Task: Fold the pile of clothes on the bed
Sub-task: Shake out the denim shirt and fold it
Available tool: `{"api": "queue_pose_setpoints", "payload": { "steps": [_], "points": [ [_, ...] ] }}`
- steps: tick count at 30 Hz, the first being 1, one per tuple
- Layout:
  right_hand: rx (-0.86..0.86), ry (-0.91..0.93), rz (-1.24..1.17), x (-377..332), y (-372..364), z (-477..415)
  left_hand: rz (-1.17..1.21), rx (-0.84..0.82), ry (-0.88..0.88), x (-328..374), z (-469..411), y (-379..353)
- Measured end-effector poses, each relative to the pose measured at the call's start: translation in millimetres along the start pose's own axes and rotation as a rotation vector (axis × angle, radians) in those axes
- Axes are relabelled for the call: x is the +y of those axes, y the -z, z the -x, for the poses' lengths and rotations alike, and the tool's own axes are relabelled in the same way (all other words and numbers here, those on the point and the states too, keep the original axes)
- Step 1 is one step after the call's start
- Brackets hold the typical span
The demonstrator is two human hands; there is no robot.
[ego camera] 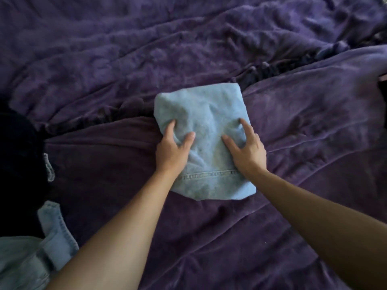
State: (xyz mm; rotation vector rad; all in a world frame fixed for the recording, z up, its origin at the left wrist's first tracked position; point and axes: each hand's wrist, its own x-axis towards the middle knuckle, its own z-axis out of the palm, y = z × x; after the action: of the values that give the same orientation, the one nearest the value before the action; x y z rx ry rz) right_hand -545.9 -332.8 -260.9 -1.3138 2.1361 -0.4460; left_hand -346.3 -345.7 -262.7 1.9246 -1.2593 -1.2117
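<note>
Far left: dark clothes (16, 155) heaped at the edge of the bed (240, 248), too dark to make out detail. Below them, at the bottom-left corner, a loose denim garment (31, 260) lies unfolded, light blue with a stitched strap or hem sticking up. The left forearm crosses over its right edge.

Purple blanket (125, 49) covers the whole bed, rumpled, with a deep crease running from the left-middle up to the right.

Centre: folded denim garment (201, 114), pale blue, a compact rectangle lying flat on the blanket, well apart from the heap on the left. A stitched seam runs across its near end.

Left hand (172, 149) is on the garment's left side, about midway along. Thumb and forefinger are on top, with cloth bunched between them. The other fingers are out of sight past the left edge. Reads as gripping that side.

Right hand (248, 152) mirrors it on the right side. Thumb and forefinger are spread on top, the fabric puckers under them, and the rest of the fingers are hidden past the right edge. Also gripping.

The garment sits between the two hands, its far half sticking out beyond the fingertips and its near end reaching back past the wrists.

Far right edge: something dark and pinkish, too blurred to identify.
</note>
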Motion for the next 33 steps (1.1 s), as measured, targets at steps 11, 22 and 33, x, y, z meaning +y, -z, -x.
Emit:
{"api": "queue_pose_setpoints", "payload": {
  "steps": [11, 22, 33],
  "points": [
    [0.026, 0.007, -0.017, 108, 117, 49, 0.051, 0.046, 0.002, 65, 122, -103],
    [0.094, 0.191, -0.04, 205, 271, -83, 0.201, 0.191, -0.094, 203, 117, -275],
    [0.341, 0.208, 0.097, 288, 517, -230, 0.279, 0.016, -0.245, 413, 99, -459]
  ]
}}
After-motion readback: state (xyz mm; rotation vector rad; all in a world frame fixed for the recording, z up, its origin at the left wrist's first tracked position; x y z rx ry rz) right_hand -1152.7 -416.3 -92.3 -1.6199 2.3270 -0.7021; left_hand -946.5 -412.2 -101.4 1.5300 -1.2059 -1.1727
